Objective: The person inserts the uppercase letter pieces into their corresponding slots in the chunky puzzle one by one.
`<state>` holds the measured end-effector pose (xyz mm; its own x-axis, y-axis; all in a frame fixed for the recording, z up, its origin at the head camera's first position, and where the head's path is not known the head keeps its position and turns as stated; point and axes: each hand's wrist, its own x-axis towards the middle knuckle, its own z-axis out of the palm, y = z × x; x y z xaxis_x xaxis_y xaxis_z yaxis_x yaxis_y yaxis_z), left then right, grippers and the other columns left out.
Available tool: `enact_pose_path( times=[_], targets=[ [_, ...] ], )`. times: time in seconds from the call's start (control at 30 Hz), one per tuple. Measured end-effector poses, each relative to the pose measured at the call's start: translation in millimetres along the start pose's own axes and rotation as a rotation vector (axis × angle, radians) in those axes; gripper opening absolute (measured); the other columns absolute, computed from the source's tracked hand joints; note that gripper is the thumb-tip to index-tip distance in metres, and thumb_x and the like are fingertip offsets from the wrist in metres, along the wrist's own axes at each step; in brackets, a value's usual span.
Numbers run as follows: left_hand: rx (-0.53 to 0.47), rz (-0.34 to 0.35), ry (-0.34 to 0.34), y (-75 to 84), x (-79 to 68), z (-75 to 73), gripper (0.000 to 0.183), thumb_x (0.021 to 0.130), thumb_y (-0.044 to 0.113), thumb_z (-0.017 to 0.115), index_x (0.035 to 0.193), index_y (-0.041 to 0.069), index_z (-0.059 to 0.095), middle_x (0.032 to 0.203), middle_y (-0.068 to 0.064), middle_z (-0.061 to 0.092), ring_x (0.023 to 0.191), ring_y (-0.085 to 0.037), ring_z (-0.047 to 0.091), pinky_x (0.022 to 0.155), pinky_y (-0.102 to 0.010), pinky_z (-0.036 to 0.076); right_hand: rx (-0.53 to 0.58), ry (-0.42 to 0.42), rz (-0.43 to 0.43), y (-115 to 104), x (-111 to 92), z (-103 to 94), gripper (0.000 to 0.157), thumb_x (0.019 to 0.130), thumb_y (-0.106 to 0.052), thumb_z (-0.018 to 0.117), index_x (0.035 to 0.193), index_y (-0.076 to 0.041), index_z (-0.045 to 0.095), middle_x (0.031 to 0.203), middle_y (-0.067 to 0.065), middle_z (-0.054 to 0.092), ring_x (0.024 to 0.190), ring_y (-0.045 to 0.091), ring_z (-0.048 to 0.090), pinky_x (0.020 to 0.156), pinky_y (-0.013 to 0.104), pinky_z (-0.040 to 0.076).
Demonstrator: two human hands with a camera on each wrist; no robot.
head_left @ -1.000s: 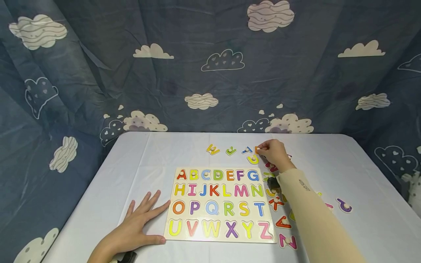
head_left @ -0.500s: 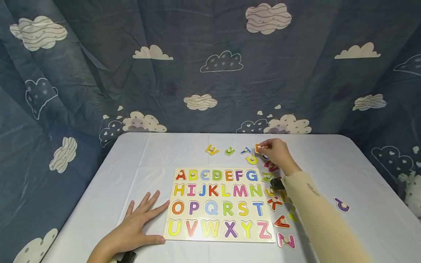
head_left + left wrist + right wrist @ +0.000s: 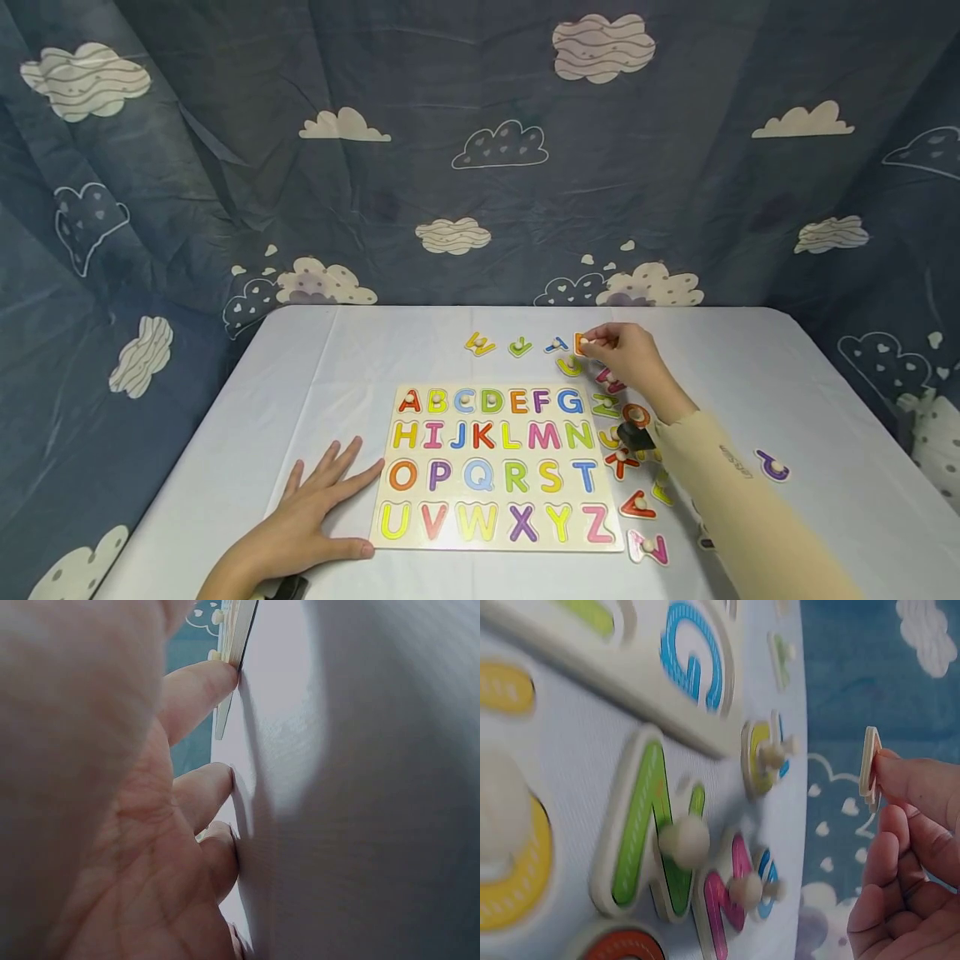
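My right hand [image 3: 626, 354] pinches an orange letter piece [image 3: 578, 342] between thumb and fingers, beyond the board's top right corner. In the right wrist view the piece [image 3: 868, 765] is held off the table, seen edge-on, so its letter is hard to read. The cream alphabet board [image 3: 491, 495] lies flat, with knobbed pieces in the A, B, C and D places. My left hand [image 3: 311, 508] rests spread at the board's left side; its index fingertip and thumb touch the edge. In the left wrist view an index finger [image 3: 199, 694] meets the board's side.
Loose knobbed letters line the board's far and right sides: a yellow W [image 3: 479, 343], a blue T [image 3: 556, 343], a green N [image 3: 606, 406], a red-orange K [image 3: 621, 463], a pink Z [image 3: 647, 547]. A purple P [image 3: 772, 466] lies farther right. A cloud-print cloth [image 3: 360, 200] hangs behind.
My right hand has shifted slightly while keeping the orange piece; the forearm has swung right, uncovering a red-orange O. The head view has drifted a little. My left hand stays at the board.
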<state>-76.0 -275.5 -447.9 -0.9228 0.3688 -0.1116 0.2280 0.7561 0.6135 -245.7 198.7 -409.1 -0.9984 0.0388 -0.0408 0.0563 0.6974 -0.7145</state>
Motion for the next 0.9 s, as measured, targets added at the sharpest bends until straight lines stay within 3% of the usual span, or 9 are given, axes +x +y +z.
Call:
enact_pose_path(
  times=[0.43, 0.9],
  targets=[
    [-0.002, -0.002, -0.001, -0.9, -0.7, -0.5, 0.101, 0.068, 0.068, 0.090, 0.158, 0.041, 0.053, 0.179, -0.012, 0.026, 0.165, -0.054, 0.009, 0.122, -0.084, -0.006, 0.070, -0.033, -0.069, -18, -31, 24.0, 0.021, 0.100, -0.018, 0.077, 0.112, -0.001, 0.075, 0.096, 0.011, 0.069, 0.087, 0.023, 0.058, 0.065, 0.022, 0.048],
    [-0.008, 0.003, -0.008, -1.8, 0.2, -0.3, 0.101, 0.069, 0.067, 0.090, 0.159, 0.041, 0.052, 0.179, -0.013, 0.026, 0.165, -0.054, 0.008, 0.121, -0.084, -0.007, 0.127, -0.092, -0.094, -31, -43, 56.1, 0.015, 0.097, -0.013, 0.080, 0.105, 0.000, 0.078, 0.085, 0.006, 0.068, 0.075, 0.016, 0.056, 0.060, 0.020, 0.045]
  ],
)
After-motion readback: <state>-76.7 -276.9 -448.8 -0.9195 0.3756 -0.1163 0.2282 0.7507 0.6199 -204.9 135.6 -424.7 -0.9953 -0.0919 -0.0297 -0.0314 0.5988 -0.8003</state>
